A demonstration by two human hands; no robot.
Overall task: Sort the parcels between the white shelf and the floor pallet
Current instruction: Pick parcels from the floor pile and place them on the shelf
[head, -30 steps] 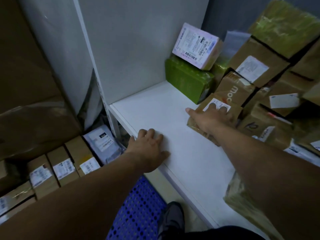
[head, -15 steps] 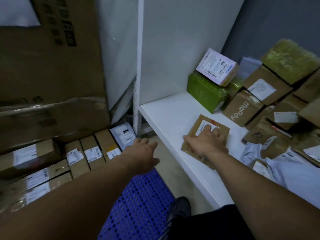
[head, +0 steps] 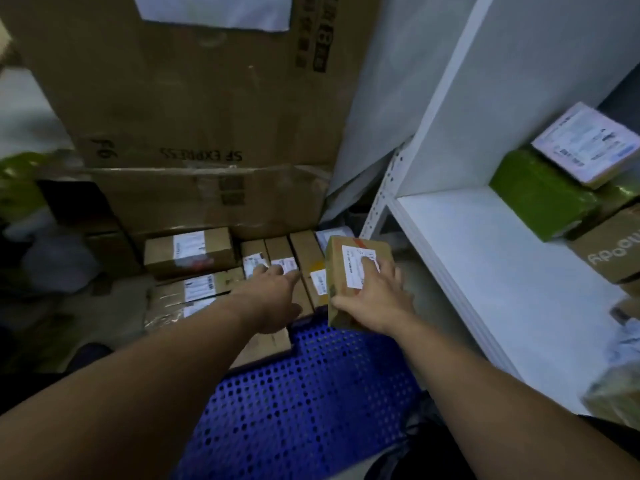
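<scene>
My right hand [head: 375, 299] grips a small brown parcel [head: 341, 268] with a white label, holding it above the far edge of the blue perforated floor pallet [head: 304, 403]. My left hand [head: 273, 292] reaches out with straight fingers over a row of narrow brown parcels [head: 304, 251] standing on the pallet. The white shelf [head: 491, 265] is on the right, its near part bare. A green parcel [head: 540, 199], a pink-labelled box [head: 585, 147] and a brown "moody" box [head: 613, 251] sit at its back.
Large cardboard cartons [head: 194, 98] stand behind the pallet. More labelled brown boxes [head: 188, 251] lie left of the row. The shelf's perforated white upright [head: 381, 202] rises just right of the held parcel. A plastic-wrapped package [head: 616, 400] sits at the shelf's near right edge.
My right hand lifted the brown parcel off the shelf and carried it left and down over the pallet. My left hand moved forward over the row of parcels. The view swung left.
</scene>
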